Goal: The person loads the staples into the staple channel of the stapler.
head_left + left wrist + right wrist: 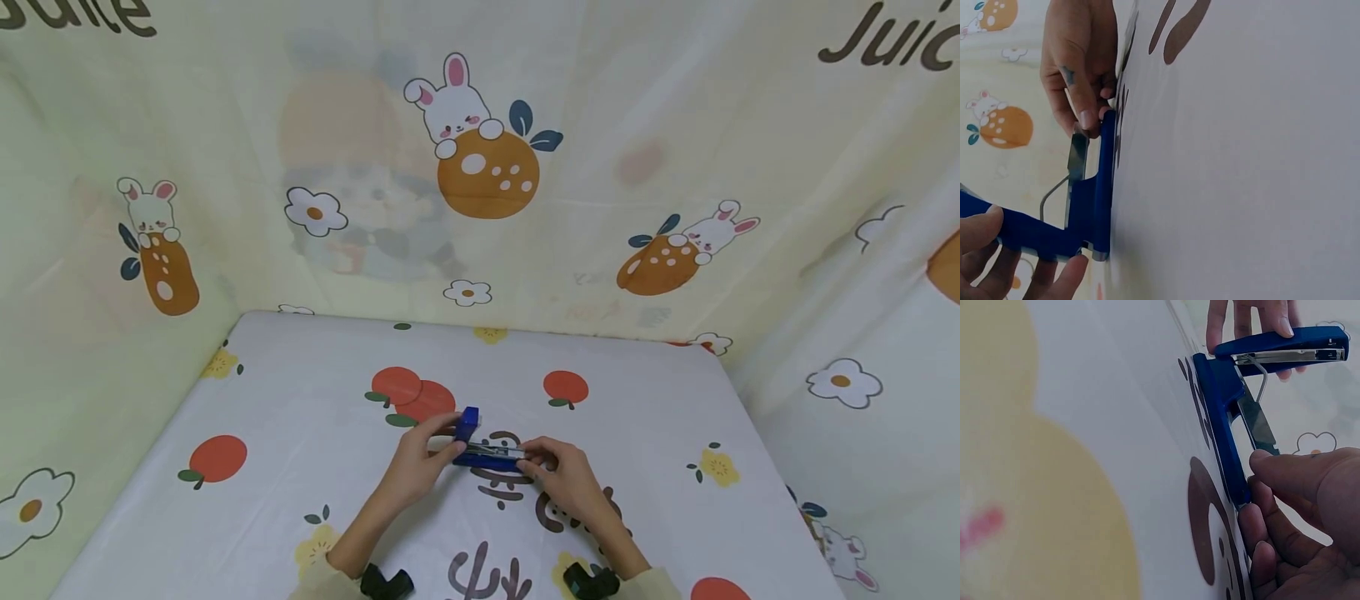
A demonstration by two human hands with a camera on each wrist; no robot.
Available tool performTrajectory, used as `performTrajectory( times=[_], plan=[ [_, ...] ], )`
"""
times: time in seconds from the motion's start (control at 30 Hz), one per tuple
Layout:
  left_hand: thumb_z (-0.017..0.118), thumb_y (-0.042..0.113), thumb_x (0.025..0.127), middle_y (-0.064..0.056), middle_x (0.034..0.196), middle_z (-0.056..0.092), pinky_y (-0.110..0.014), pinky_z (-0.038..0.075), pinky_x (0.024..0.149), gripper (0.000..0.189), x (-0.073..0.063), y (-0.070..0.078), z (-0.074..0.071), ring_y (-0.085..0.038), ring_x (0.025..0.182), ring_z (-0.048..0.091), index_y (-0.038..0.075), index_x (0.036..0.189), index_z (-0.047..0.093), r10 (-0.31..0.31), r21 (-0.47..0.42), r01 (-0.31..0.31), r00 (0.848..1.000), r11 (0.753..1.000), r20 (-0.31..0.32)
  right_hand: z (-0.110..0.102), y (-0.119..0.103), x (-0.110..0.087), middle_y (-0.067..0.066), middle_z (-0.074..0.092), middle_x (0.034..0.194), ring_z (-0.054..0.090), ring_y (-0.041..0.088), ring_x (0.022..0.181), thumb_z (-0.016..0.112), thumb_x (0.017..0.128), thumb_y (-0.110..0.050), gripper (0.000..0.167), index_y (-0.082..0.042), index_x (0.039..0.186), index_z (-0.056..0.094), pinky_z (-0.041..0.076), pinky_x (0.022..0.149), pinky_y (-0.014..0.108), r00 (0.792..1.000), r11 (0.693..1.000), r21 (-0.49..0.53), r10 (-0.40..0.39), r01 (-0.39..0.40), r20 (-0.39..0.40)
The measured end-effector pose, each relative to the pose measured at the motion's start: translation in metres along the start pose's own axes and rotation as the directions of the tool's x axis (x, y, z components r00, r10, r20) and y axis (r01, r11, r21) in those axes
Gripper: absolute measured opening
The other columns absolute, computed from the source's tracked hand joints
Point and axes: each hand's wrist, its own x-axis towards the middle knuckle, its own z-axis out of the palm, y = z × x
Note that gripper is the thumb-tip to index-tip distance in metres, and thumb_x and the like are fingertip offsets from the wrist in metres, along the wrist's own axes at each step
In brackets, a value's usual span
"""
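Observation:
A blue stapler (491, 460) rests on the table with its top arm swung up and its metal staple magazine (1079, 153) exposed. My left hand (420, 460) grips the raised top arm (1285, 347) near the hinge, thumb on one side and fingers on the other. At the front end, my right hand (564, 475) pinches the stapler, its thumb (1291, 472) on the tip of the magazine and its fingers by the end of the blue base (1219, 431). A thin metal wire (1050, 197) links the magazine and the raised arm. Whether staples lie inside cannot be seen.
The table is covered by a white cloth (300, 400) printed with fruit, flowers and brown drawings. Pale curtains (570, 250) with rabbit prints stand behind it and at both sides. Dark wrist devices (386, 583) sit near both sleeves.

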Motion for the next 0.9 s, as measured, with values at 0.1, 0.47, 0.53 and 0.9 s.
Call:
performTrajectory(
  times=[0.1, 0.47, 0.53, 0.9],
  plan=[
    [0.069, 0.013, 0.103, -0.015, 0.14, 0.069, -0.052, 0.063, 0.101, 0.044, 0.0002, -0.0004, 0.0009, -0.037, 0.131, 0.064, 0.01, 0.146, 0.062, 0.009, 0.003, -0.009, 1.0, 1.0, 0.002, 0.0001, 0.0004, -0.0003, -0.006, 0.072, 0.088, 0.056, 0.009, 0.08, 0.081, 0.093, -0.012, 0.019, -0.018, 0.111, 0.079, 0.047, 0.069, 0.019, 1.0, 1.0, -0.003, 0.0, 0.0, -0.002],
    [0.068, 0.012, 0.103, -0.013, 0.14, 0.069, -0.048, 0.062, 0.102, 0.046, 0.0014, 0.0009, 0.0021, -0.032, 0.131, 0.065, 0.011, 0.148, 0.06, 0.007, 0.007, -0.008, 1.0, 1.0, 0.026, -0.0012, -0.0005, 0.0, -0.006, 0.072, 0.088, 0.057, 0.008, 0.08, 0.081, 0.093, -0.011, 0.019, -0.017, 0.111, 0.079, 0.048, 0.07, 0.019, 1.0, 1.0, -0.004, -0.003, 0.003, 0.003],
    [0.069, 0.012, 0.103, -0.013, 0.14, 0.069, -0.048, 0.062, 0.102, 0.046, 0.0014, 0.0015, 0.0021, -0.032, 0.131, 0.065, 0.011, 0.148, 0.06, 0.006, 0.005, -0.006, 1.0, 1.0, 0.031, -0.0013, -0.0003, 0.0002, -0.006, 0.072, 0.088, 0.057, 0.008, 0.081, 0.081, 0.093, -0.011, 0.019, -0.017, 0.111, 0.079, 0.048, 0.07, 0.019, 1.0, 1.0, -0.002, -0.003, 0.003, 0.005],
    [0.07, 0.012, 0.102, -0.012, 0.138, 0.069, -0.043, 0.063, 0.1, 0.044, 0.0044, 0.0034, 0.0059, -0.03, 0.129, 0.064, 0.014, 0.146, 0.063, 0.022, 0.03, -0.024, 0.999, 0.999, 0.048, -0.0011, 0.001, 0.0019, -0.006, 0.073, 0.09, 0.059, 0.008, 0.082, 0.081, 0.093, -0.011, 0.02, -0.016, 0.112, 0.079, 0.049, 0.072, 0.018, 1.0, 1.0, -0.004, -0.005, 0.005, 0.01]
  ],
)
